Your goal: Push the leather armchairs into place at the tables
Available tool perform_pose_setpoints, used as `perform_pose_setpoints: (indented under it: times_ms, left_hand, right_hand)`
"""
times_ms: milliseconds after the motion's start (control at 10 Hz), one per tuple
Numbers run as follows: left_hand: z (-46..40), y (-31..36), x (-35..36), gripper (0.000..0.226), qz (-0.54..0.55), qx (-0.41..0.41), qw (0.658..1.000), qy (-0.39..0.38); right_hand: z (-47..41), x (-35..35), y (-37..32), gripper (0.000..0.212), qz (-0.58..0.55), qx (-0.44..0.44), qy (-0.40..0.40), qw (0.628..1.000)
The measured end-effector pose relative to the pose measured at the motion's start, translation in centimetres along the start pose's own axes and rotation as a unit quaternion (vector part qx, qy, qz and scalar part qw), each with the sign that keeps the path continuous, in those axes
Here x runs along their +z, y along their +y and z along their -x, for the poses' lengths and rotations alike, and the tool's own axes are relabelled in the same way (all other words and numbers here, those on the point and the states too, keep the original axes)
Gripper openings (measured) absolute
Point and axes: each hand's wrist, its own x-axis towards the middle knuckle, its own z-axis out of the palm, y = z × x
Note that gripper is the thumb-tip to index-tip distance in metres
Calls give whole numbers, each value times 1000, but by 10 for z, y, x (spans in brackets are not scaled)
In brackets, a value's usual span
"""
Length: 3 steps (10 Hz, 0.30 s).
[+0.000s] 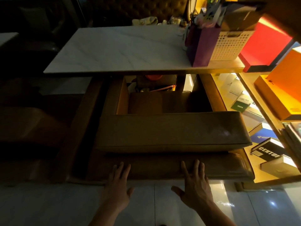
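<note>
At lower centre I see my left hand point(117, 181) flat, fingers straight and spread, pressing the smooth padded back of the brown leather armchair point(171, 131). Just right of it my right hand point(194, 185) presses the same way. The boxy chair fills mid-frame, its seat partly tucked under the pale marble-veined rectangular table point(117, 51) above. A perforated white basket point(228, 46) sits upper right.

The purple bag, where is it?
In the head view the purple bag stands on the right end of the white table, right beside the white basket.
</note>
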Motion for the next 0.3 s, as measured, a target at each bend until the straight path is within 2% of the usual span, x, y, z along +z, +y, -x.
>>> perform_pose_setpoints:
  times_ms: [100, 200, 300]
  left_hand:
    - [13, -6, -10, 75, -11, -1, 1000, -15]
    - [25, -17, -30, 71, -13, -2, 1000, -21]
    - [40, -30, -51, 74, 6, 2, 999, -41]
  right_hand:
    - [8, -14, 0, 96, -26, -7, -9, 1000]
    - [25, -18, -6, 80, -52, -3, 8, 999]
    - [48, -18, -18, 75, -60, 6, 16, 998]
